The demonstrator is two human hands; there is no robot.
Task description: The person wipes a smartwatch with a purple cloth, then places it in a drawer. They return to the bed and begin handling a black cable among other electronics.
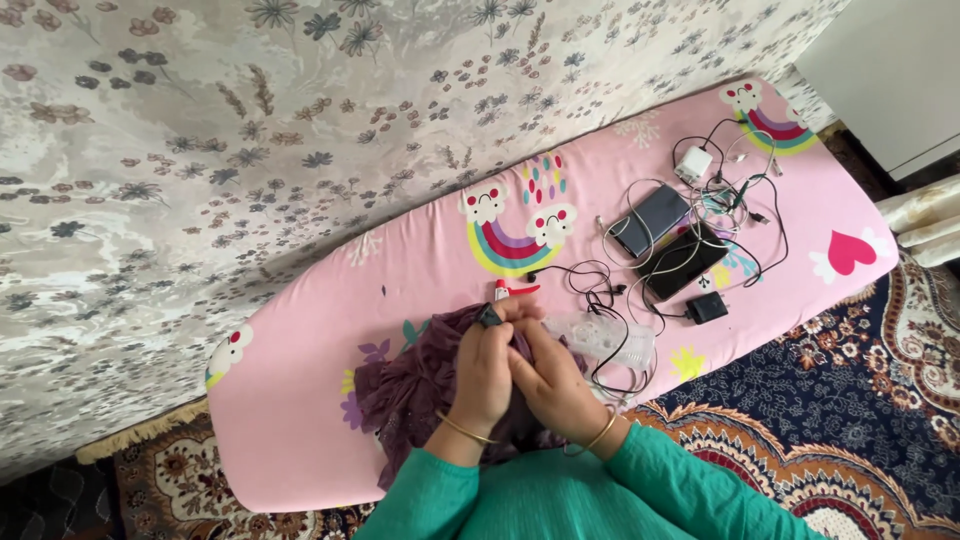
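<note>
Purple cloth [415, 390] lies bunched on the pink board [300, 420], near edge. Left hand [485, 375] and right hand [555, 385] both closed, pinching the cloth, touching each other. Clear plastic piece [605, 338] just beside right hand. Two phones [665, 240] and tangled cables [740, 195] farther right.

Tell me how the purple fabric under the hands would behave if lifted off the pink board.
The purple fabric lies bunched in soft crinkled folds, so it would probably droop and hang limp. It looks thin and gathered, so likely light for its bulk. Both the left hand and right hand press into it, suggesting it crushes easily, and its trailing edges might snag the black cable nearby.
</note>
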